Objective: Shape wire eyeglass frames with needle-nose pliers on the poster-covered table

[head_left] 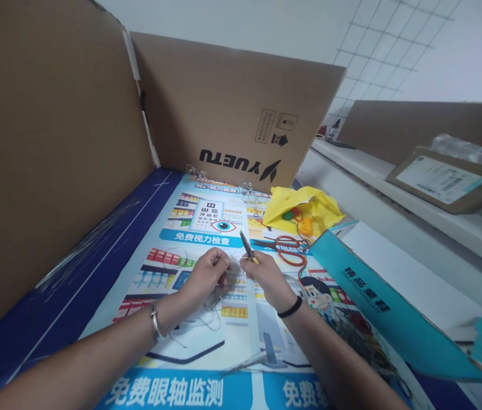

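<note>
My left hand (210, 272) is closed in a pinch on a thin wire, above the printed poster. Loose thin wire loops (211, 316) hang below its fingers. My right hand (267, 280) is wrapped around what look like needle-nose pliers (246, 245), their dark pointed jaws aimed up and away from me. A bit of yellow handle shows at its fingers. Between the two hands, which are close but apart, runs a short stretch of fine wire. Just beyond my right hand lie red-handled scissors (289, 250), blades pointing left.
A yellow bag (320, 206) with colored thread lies past the scissors. A teal box (364, 290) stands on the right. Wire bundles lie along the left (82, 250) and under my right forearm. Cardboard panels (223, 102) wall the back and left. A parcel (441, 176) rests on the right ledge.
</note>
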`<state>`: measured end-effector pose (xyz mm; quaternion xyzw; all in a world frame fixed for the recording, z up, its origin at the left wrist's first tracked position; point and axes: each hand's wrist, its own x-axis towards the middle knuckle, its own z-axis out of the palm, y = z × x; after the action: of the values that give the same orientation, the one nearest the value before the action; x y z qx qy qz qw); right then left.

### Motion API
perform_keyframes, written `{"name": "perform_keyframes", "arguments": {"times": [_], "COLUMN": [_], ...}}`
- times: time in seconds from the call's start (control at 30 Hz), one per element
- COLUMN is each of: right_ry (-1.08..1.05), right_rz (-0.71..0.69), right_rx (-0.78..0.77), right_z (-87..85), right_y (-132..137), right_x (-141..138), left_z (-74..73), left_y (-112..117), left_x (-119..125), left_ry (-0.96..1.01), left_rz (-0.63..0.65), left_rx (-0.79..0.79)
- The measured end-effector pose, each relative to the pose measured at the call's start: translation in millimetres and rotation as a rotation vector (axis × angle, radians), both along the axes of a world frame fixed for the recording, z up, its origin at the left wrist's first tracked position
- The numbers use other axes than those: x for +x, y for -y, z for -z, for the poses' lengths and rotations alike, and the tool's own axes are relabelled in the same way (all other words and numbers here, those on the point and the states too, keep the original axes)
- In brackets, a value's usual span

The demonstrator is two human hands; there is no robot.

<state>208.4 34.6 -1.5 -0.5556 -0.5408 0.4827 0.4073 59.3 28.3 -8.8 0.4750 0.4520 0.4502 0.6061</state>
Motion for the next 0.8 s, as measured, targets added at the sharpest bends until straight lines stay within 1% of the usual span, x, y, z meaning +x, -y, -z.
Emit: {"name": "perform_keyframes", "arguments": {"times": [0.13,0.33,0.47,0.67,0.8], "right_ry": [-0.024,-0.028,0.014,0.079,0.218], "right_rz": [0.000,-0.058,-0.058,-0.064,-0.137], "right_rx": [-0.001,-0.013,0.006,0.033,0.116], "right_z": [-1.7,-0.4,3.0,5.3,-0.6], "right_y": [1,1,-1,-2,-3], "right_x": [-1,1,3,5,12], "left_z": [0.2,-4.1,-6.8,-6.2,-6.4], "left_y": [1,1,1,1,-2], "left_x": [2,1,-2,-3,-4], "left_ry": [-0.012,0.120,0.124,0.124,0.104], "left_rz": [0.047,0.094,0.116,0.080,0.057], "left_rx": [-0.020,-0.110,-0.141,-0.134,-0.108]}}
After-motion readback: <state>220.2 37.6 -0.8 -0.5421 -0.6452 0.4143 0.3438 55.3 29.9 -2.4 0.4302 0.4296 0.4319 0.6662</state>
